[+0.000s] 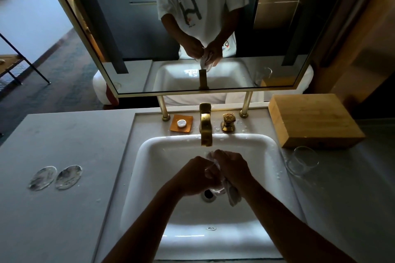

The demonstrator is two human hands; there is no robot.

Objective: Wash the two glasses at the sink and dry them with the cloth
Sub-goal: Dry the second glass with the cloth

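Over the middle of the sink, just below the brass tap, both hands meet: the left hand is curled round a clear glass, mostly hidden between the palms, and the right hand grips a white cloth bunched against it, a tail hanging toward the drain. The glass looks thin, wet and slippery, likely light and easy to crack against the hard basin, so a hold round its wall rather than the rim seems safest; the cloth is soft and gives grip. The second glass stands on the table at three o'clock from the hands, near the table's inner edge and just in front of a wooden box, leaving little spare room there. At nine o'clock the table is wide, with two round wet marks. A soap dish sits at eleven o'clock.
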